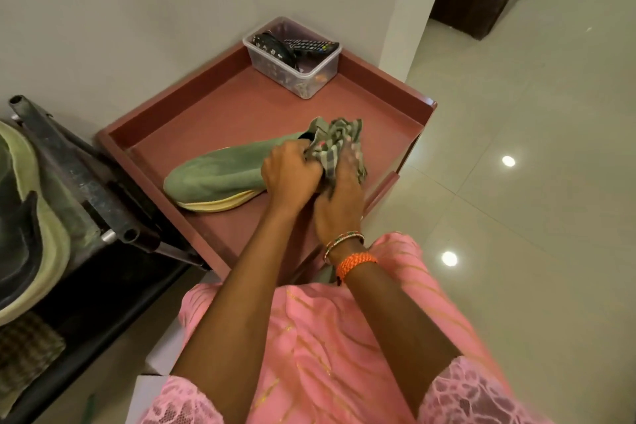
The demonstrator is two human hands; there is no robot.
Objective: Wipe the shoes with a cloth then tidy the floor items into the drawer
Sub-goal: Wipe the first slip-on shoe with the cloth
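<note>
Both hands, left [290,175] and right [339,198], clutching a bunched cloth [335,144] over the drawer [220,107], green shoe [220,174] just left of the grip inside it, clear tub [306,79] beyond holding remotes [309,44]

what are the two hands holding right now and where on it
Both the left hand and the right hand grip the bunched striped cloth at its lower part, against the heel end of the green shoe.

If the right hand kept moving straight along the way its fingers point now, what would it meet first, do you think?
The right hand already grips the striped cloth and points away from the person. Past the cloth, it would probably meet the pink drawer's far wall, though depth is uncertain.
</note>
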